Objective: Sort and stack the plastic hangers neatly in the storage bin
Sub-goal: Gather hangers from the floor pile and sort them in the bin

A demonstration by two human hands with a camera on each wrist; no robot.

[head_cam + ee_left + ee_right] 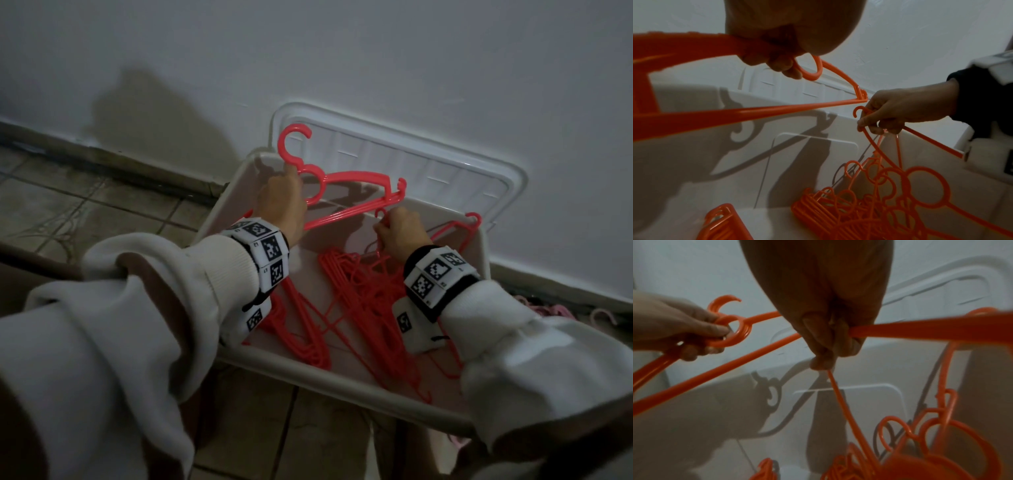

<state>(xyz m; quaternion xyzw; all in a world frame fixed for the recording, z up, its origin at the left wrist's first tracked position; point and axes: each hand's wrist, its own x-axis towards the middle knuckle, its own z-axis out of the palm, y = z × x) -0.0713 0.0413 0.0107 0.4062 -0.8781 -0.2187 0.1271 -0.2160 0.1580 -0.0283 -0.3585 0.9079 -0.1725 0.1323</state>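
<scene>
A white storage bin point(346, 385) stands on the floor against the wall, with several coral-red plastic hangers point(363, 294) tangled on its bottom. My left hand point(286, 195) grips a small bunch of aligned hangers point(356, 197) by the neck, held up over the bin's far side. The same bunch point(777, 110) point(731, 335) shows in both wrist views. My right hand point(399, 229) grips one thin hanger point(869, 134) point(840, 402) just below its hook, its lower part still caught in the pile point(859, 211).
The bin's white lid point(394, 154) leans on the wall behind it. Tiled floor point(102, 205) lies to the left. A few pale pink hangers point(561, 313) lie on the floor right of the bin.
</scene>
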